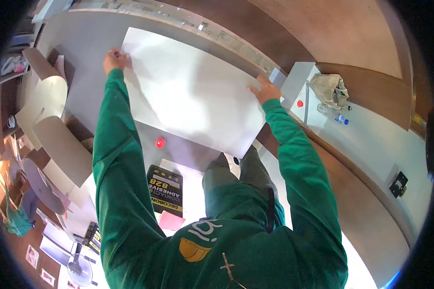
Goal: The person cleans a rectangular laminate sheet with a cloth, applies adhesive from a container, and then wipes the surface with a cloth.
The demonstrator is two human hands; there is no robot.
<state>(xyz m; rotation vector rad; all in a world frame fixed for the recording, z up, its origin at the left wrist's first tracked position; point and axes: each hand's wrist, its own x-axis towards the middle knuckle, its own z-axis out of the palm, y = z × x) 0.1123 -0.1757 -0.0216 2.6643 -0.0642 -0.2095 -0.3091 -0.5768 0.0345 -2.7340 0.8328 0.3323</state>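
Observation:
A large white rectangular sheet [193, 91] stretches between my two hands over a grey surface. At its left edge, near the far corner, my left hand [115, 61] is closed, with the fingers curled and a small dark spot showing between them. My right hand [267, 90] grips the far right corner, its thumb over the top face and the other fingers around the edge, partly hidden. The sheet's near edge hangs just beyond my legs. A small round red object [160, 142] sits on the grey surface [185, 147] close to that near edge.
A black and yellow adhesive tin [165, 190] stands near my left side, with a pink piece [171, 220] beside it. Curved beige panels [62, 149] stand at the left. On the right are a cloth bag [329, 90], a plastic bottle [341, 119] and a wooden ledge [357, 192].

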